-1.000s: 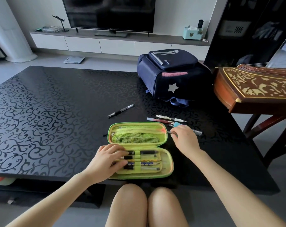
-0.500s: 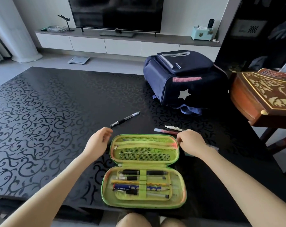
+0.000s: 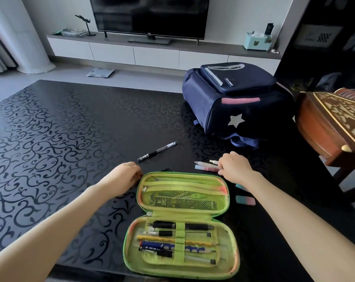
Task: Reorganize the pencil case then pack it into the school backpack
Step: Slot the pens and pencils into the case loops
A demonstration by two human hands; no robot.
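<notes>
At the top corners of the open pencil case (image 3: 226,241) both hands hide their fingertips from us. We see the left hand (image 3: 125,176) knuckles-up at the lid's left corner, fingers curled under, and we cannot tell whether they grip anything or touch the lid. A thin dark object (image 3: 164,169) just beyond the lid edge is too slight for us to identify. We see the right hand (image 3: 236,167) covering the near ends of a pink pen (image 3: 206,167) and a white pen (image 3: 213,161); its fingers bend down onto them, but we cannot tell whether they pinch. One two-tone eraser (image 3: 245,200) lies in full view, and a second eraser (image 3: 240,187) is half covered by the right forearm.

We find the case lying flat near the front edge of a glossy black table (image 3: 50,139) patterned with scrolls. Its mesh lid is folded back, and pens and pencils sit under an elastic band. A black pen (image 3: 157,152) lies alone beyond the left hand. The navy backpack (image 3: 233,102) rests further back on the right, closed as far as we can see. A carved wooden instrument (image 3: 335,123) is cut off at the right edge. Behind the table we make out a television (image 3: 150,15) on a low white cabinet (image 3: 152,53).

Both forearms reach forward, one on either side of the case.
</notes>
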